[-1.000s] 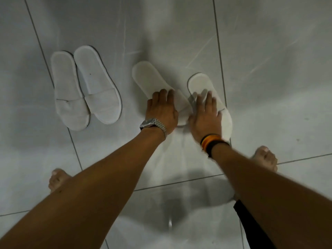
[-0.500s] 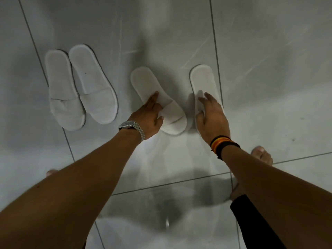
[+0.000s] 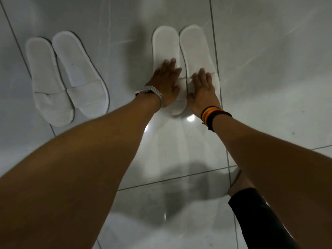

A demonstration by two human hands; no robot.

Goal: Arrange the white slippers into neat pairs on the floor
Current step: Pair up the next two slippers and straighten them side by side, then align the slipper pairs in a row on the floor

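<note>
glossy tiled floor, four slippers

the grey floor (image 3: 269,69) carries two pairs of white slippers: left pair (image 3: 66,78) at ten o'clock, sides touching; right pair (image 3: 181,51) at twelve o'clock, side by side. a bare foot (image 3: 239,182) stands at four o'clock.

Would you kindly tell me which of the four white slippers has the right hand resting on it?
The rightmost white cloth slipper, beside the tile seam: the right hand with the striped wristband lies flat on its strap. Its neighbour sits under the left hand.
</note>
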